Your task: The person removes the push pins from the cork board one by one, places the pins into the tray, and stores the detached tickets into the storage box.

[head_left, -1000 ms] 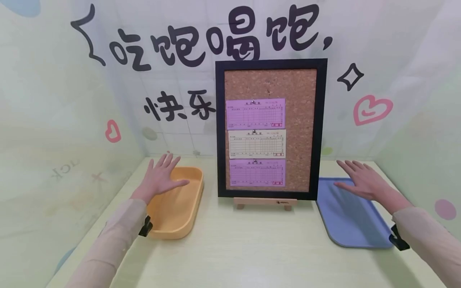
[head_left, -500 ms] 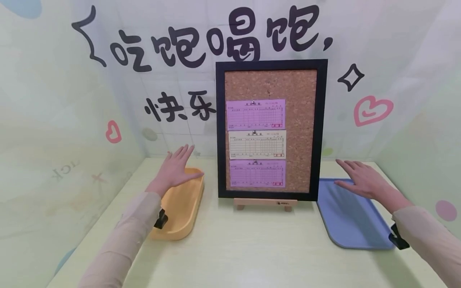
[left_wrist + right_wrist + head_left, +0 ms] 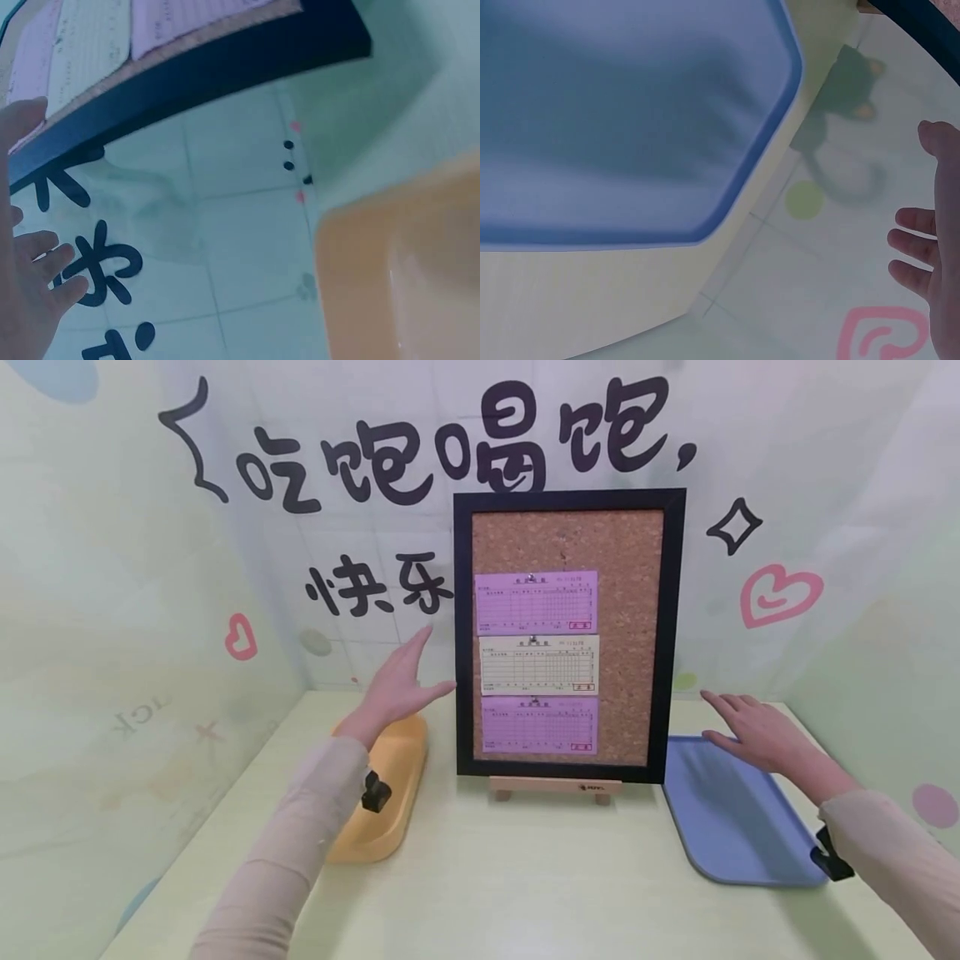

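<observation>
Left hand (image 3: 399, 687): thumb apart, empty; touch the corkboard (image 3: 632, 643) gently, lest it tip.
Right hand (image 3: 767, 739): likewise, near your blue tray (image 3: 712, 818).
3 slips (image 3: 539, 666): don't crease.

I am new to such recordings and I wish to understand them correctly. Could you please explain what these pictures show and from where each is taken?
No machine is working here, only a person's two bare hands: the left hand and the right hand. The wide picture comes from a camera worn on the head; the other two come from cameras on each wrist.

On the pale flat table are an orange rounded tray, a blue shallow rounded tray and, on a small wooden stand, a brown cork board in a black rectangular frame. Two purple rectangular paper slips are on the board, with one cream paper slip between them.

Neither hand holds anything. The left hand is near the frame; I cannot tell whether it touches. The right hand is near the blue tray's far part.
</observation>
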The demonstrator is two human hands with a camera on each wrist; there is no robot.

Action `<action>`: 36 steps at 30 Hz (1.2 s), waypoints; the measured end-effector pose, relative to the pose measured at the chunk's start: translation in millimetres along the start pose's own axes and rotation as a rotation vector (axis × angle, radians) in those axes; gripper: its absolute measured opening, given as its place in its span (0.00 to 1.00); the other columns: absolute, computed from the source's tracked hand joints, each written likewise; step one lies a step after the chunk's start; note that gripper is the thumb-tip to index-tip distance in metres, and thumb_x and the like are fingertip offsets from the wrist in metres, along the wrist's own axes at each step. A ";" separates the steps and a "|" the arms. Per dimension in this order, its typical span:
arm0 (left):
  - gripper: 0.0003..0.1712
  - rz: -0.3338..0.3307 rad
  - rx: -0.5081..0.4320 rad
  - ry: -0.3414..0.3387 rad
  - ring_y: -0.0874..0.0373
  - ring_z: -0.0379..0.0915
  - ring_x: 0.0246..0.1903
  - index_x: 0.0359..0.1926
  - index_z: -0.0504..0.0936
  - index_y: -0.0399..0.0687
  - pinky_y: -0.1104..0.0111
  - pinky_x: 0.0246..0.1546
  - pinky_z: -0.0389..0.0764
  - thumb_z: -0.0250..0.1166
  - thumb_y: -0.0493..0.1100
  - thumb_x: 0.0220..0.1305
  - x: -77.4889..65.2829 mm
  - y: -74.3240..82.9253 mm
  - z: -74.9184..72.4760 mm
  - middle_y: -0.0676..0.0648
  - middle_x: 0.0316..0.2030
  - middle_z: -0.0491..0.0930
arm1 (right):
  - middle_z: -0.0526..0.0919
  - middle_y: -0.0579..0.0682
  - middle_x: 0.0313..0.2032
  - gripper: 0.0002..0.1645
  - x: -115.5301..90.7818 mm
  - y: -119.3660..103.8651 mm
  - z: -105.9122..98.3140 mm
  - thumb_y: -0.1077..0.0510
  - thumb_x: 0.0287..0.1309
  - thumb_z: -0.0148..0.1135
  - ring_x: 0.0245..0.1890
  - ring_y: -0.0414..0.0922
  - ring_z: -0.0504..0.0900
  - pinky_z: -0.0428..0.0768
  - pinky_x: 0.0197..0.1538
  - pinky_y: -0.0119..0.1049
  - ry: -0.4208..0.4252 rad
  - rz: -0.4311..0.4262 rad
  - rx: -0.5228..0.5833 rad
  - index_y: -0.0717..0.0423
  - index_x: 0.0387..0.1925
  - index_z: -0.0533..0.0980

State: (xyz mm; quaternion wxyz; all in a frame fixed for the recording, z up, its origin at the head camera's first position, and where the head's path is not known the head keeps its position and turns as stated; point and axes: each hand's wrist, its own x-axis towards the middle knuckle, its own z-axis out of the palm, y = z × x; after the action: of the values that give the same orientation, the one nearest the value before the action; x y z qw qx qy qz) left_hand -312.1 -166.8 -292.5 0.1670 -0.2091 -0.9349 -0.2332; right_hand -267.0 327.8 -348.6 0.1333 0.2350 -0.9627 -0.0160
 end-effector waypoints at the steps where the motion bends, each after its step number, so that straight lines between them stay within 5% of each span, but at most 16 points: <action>1: 0.53 0.001 -0.005 0.008 0.46 0.48 0.66 0.70 0.44 0.48 0.53 0.63 0.53 0.64 0.58 0.52 3.0 2.6 0.1 0.43 0.68 0.49 | 0.72 0.71 0.49 0.37 0.2 -0.5 -0.8 0.53 0.53 0.61 0.47 0.65 0.71 0.71 0.48 0.58 0.003 -0.002 -0.001 0.71 0.58 0.62; 18: 0.46 0.026 -0.034 0.123 0.47 0.60 0.60 0.69 0.49 0.42 0.56 0.58 0.64 0.63 0.50 0.57 34.5 25.2 2.5 0.40 0.66 0.55 | 0.75 0.68 0.45 0.36 4.5 1.2 -7.5 0.55 0.50 0.64 0.43 0.62 0.75 0.75 0.41 0.55 0.072 -0.072 -0.049 0.71 0.56 0.64; 24: 0.51 -0.052 -0.149 0.177 0.47 0.66 0.56 0.69 0.47 0.45 0.55 0.52 0.69 0.66 0.53 0.53 45.6 31.6 2.9 0.39 0.65 0.57 | 0.75 0.67 0.45 0.36 6.7 -1.7 -8.2 0.53 0.51 0.63 0.43 0.62 0.75 0.75 0.43 0.54 0.056 -0.078 -0.064 0.70 0.57 0.64; 36: 0.51 -0.057 -0.141 0.174 0.47 0.58 0.61 0.70 0.45 0.47 0.55 0.59 0.63 0.65 0.53 0.53 58.7 41.4 2.9 0.44 0.69 0.49 | 0.75 0.68 0.45 0.36 7.0 -3.5 -15.5 0.55 0.50 0.64 0.43 0.62 0.74 0.74 0.42 0.55 0.073 -0.088 -0.062 0.72 0.56 0.64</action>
State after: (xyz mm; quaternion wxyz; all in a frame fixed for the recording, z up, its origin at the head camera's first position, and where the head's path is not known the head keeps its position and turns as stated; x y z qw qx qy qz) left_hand -343.6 -113.8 -255.7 0.2259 -0.1728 -0.9036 -0.3202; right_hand -267.3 322.0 -332.2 0.1746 0.2731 -0.9450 -0.0433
